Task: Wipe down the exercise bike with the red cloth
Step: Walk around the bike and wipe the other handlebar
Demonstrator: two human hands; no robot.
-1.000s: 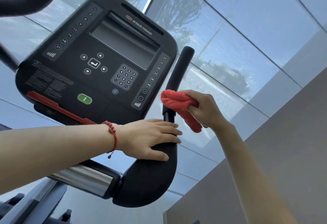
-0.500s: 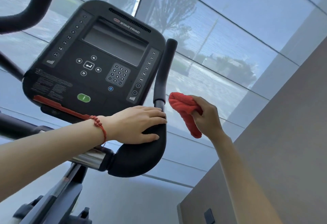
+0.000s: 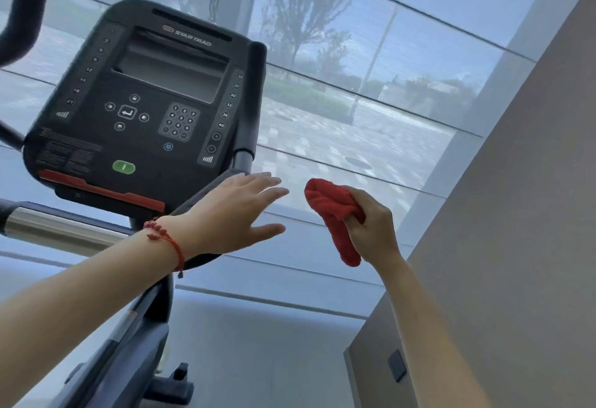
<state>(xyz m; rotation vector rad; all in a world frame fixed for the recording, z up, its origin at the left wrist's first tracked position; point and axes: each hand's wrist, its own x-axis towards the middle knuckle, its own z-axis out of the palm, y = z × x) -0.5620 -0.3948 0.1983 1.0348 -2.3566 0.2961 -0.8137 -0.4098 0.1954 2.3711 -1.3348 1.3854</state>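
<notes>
Both hands, left hand [image 3: 238,214] and right hand [image 3: 371,230], now off handlebar [image 3: 253,98].

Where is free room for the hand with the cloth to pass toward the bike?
An open gap lies between the left hand and the red cloth in the right hand. It is crowded at the upright grip beside the console, with the left hand just below.

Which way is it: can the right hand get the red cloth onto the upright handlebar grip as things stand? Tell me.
Probably yes. The right hand holds the red cloth just right of the upright handlebar grip, with only open air between them. The left hand sits lower, fingers spread, not blocking.
</notes>
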